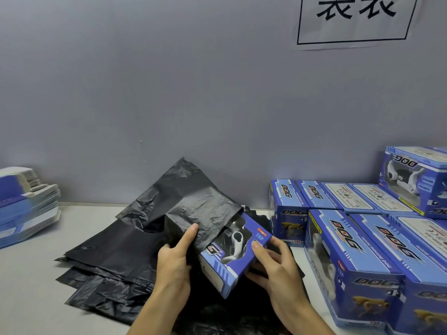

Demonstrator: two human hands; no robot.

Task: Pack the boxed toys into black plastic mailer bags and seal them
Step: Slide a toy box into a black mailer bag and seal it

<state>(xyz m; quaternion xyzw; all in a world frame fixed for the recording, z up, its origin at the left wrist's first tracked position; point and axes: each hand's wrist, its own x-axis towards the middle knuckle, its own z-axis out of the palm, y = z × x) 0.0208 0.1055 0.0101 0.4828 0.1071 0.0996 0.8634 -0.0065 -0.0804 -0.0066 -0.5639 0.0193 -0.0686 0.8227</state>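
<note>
Your left hand (177, 256) pinches the crinkled black mailer bag (183, 201) open above the desk (29, 274); your right hand (273, 267) grips a blue windowed toy box (232, 257), long axis slanting away-left, half inside the bag.

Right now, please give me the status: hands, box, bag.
Left hand pinches mailer bag mouth. Right hand holds toy box, partly inside bag. Nothing in the way.

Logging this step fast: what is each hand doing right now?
Left hand: pinches the mouth of the black mailer bag.
Right hand: holds the blue toy box, partly inside the bag.
</note>
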